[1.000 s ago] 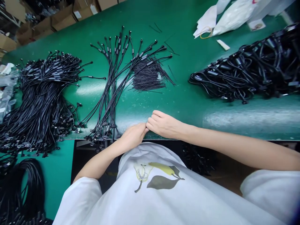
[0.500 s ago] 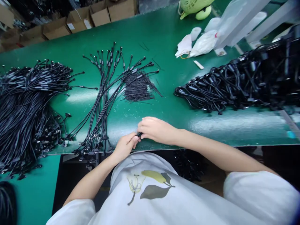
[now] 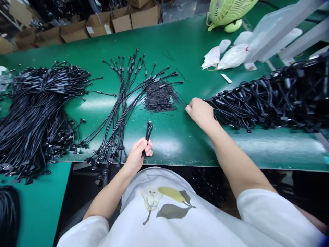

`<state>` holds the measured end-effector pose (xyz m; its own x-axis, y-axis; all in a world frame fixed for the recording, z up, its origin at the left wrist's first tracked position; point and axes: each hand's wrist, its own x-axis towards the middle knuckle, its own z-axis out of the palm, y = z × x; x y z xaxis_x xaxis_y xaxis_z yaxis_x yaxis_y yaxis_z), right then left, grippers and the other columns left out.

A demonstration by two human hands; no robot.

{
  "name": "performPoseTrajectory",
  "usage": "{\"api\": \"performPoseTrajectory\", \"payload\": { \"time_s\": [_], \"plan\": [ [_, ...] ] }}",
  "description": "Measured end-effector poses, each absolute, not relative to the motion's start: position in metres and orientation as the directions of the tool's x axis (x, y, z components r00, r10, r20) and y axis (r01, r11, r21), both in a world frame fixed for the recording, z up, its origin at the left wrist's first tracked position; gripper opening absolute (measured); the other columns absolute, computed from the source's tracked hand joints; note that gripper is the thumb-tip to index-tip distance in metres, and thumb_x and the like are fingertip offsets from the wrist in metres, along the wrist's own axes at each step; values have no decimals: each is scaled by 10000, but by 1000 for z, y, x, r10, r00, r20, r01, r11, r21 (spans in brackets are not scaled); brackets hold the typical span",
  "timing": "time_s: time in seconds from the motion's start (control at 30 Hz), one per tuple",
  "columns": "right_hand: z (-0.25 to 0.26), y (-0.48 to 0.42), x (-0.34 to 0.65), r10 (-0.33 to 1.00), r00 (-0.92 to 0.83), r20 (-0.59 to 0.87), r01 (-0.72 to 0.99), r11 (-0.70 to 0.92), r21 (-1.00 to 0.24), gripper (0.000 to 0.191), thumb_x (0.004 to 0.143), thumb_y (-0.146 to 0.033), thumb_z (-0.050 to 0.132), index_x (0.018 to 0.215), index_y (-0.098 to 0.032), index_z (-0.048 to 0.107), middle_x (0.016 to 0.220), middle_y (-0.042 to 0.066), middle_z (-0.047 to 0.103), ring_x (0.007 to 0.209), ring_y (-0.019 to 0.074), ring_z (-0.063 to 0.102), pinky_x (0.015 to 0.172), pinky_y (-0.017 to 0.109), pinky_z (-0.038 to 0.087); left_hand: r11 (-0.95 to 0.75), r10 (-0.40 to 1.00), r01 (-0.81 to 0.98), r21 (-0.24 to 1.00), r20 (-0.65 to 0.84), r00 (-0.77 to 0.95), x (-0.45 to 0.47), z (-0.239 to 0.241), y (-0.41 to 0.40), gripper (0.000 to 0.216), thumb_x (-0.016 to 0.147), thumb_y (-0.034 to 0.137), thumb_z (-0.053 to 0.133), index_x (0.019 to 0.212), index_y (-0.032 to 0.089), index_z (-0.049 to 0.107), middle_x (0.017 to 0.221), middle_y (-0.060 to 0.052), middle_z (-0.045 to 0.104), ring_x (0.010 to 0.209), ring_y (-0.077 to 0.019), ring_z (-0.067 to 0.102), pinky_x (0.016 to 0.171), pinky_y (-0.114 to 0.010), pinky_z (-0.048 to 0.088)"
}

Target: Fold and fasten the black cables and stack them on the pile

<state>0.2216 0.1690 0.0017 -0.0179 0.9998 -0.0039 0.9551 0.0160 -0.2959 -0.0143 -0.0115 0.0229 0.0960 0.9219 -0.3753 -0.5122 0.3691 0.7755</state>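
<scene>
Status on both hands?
Left hand gripping looped black cable. Right hand at edge of tangled black cable heap. Thin black wire bundle just left of it.

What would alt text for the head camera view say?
A person's left hand grips a looped black cable above a green workbench, while the right hand reaches toward a heap of black cables. More cables and short black wires lie spread across the bench.

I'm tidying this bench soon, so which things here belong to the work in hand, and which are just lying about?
In use:
Looped black cable in the left hand
Heap of black cables beside the right hand

Lying about:
White plastic bags
Pale green plastic fan
Brown cardboard boxes
</scene>
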Motion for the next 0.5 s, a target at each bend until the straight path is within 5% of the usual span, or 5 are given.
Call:
{"api": "performPoseTrajectory", "payload": {
  "time_s": [0.13, 0.2, 0.33, 0.43, 0.5],
  "plan": [
    [6, 103, 210, 975, -200, -94, 595, 45, -802, 257, 820, -285, 535, 1038, -154, 569, 847, 87, 646, 698, 198, 616, 663, 333, 483, 390, 917, -516, 763, -374, 141, -10, 22, -13, 360, 769, 461, 719, 808, 125, 593, 556, 72, 392, 467, -51, 375, 532, -227, 355],
    [2, 69, 192, 924, -343, -169, 332, -49, -942, 295, 812, -341, 568, 1048, -165, 576, 798, 40, 637, 632, 161, 605, 617, 300, 491, 412, 910, -508, 756, -374, 180, -5, 19, -13, 388, 777, 462, 713, 950, 130, 609, 570, 74, 405, 470, -55, 371, 531, -226, 356],
    [-7, 28, 158, 896, -429, -115, 211, -24, -977, 214, 838, -351, 555, 928, -172, 632, 774, 19, 636, 617, 128, 572, 606, 269, 473, 409, 912, -472, 781, -360, 195, -2, 9, -12, 524, 794, 468, 694, 1189, 153, 556, 598, 81, 404, 483, -64, 358, 538, -227, 361],
    [-9, 20, 150, 890, -453, 56, 309, 216, -926, 157, 870, -264, 518, 909, -175, 640, 813, 21, 627, 662, 119, 558, 613, 246, 442, 303, 952, -306, 903, -270, 144, -7, 1, -11, 446, 873, 468, 584, 1183, 147, 583, 638, 58, 426, 526, -79, 389, 581, -241, 387],
    [-5, 20, 150, 837, -499, 224, 430, 464, -775, 164, 906, -219, 485, 910, -163, 640, 802, 36, 614, 697, 128, 549, 632, 250, 421, 173, 983, -47, 984, -170, 73, -11, -3, -12, 370, 933, 408, 481, 1178, 159, 601, 681, 30, 493, 560, -95, 430, 633, -255, 408]
  ]
}}
